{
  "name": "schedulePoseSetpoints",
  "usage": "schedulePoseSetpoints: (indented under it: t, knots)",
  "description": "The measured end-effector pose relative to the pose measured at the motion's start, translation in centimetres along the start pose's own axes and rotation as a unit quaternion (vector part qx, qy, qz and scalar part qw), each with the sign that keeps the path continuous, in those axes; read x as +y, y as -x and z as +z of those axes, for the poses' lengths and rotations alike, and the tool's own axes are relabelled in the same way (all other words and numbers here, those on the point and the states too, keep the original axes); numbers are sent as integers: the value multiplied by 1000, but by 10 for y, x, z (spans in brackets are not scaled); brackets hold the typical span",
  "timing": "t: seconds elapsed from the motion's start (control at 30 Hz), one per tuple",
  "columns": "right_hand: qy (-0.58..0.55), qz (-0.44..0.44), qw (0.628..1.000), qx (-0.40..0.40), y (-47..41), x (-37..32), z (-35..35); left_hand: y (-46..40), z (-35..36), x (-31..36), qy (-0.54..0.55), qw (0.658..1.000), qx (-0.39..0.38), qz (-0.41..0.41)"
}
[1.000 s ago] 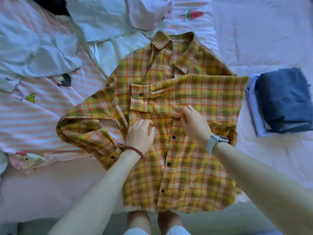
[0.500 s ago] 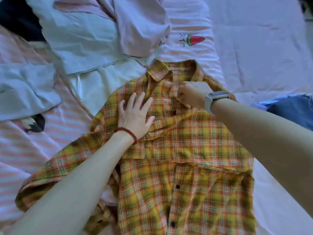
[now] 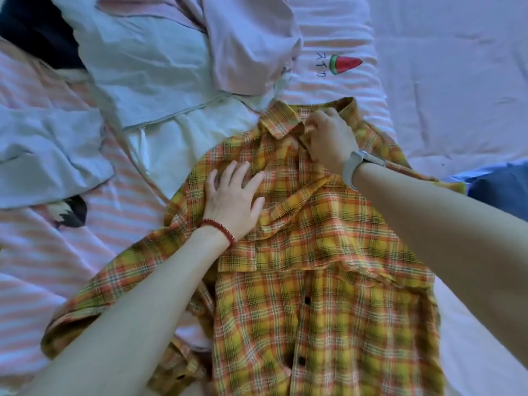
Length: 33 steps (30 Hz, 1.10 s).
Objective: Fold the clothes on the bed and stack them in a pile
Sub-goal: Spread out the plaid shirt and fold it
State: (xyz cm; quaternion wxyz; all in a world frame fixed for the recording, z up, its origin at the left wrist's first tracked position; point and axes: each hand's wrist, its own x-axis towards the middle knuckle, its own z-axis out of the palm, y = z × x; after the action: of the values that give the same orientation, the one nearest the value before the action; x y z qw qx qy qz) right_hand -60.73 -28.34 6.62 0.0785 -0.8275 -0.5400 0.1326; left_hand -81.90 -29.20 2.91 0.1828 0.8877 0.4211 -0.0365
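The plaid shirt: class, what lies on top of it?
On the plaid shirt lie its folded-over sleeve, the flat left hand, and the right hand pinching the collar. Fabric beneath them is hidden.

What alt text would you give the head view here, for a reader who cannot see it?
A yellow plaid shirt lies face up on a striped bed, one sleeve folded across its chest; the left hand presses it flat while the right hand pinches the collar. Unfolded pale clothes lie behind.
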Motion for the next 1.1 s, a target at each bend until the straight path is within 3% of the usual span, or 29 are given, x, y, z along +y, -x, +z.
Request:
schedulePoseSetpoints:
  t: [0.1, 0.2, 0.33, 0.4, 0.47, 0.53, 0.6, 0.7, 0.77, 0.93, 1.0, 1.1]
  knots:
    - [-1, 29, 998, -54, 4, -9, 8, 25, -12, -3, 59, 993, 96, -27]
    - [-32, 10, 999, -12, 13, -14, 9, 56, -13, -18, 93, 976, 172, -95]
    - [-101, -47, 991, 68, 19, -37, 3, 66, -15, -51, 98, 966, 88, -224]
    - [-99, -85, 991, 15, 30, -55, 12, 61, -17, -68, 92, 964, 33, -249]
    - [7, -124, 986, -114, 53, -68, 33, 62, -17, -84, 114, 968, -10, -224]
    - [135, -119, 958, -222, 75, -77, 53, 70, -18, -98, 179, 962, -31, -205]
    - [175, -85, 948, -251, 87, -83, 63, 81, -22, -111, 216, 952, -29, -215]
    - [135, -42, 967, -212, 90, -90, 56, 88, -30, -128, 242, 945, -15, -221]
    - [98, -46, 983, -149, 96, -97, 48, 92, -35, -137, 264, 939, -48, -213]
    - [-43, -178, 983, -33, 176, -134, 49, 145, -36, -149, 241, 917, -193, -253]
    - [-41, -202, 978, -33, 224, -142, 65, 174, -26, -150, 227, 925, -167, -256]
    - [-3, -179, 979, -98, 275, -135, 89, 199, -26, -152, 257, 925, -65, -272]
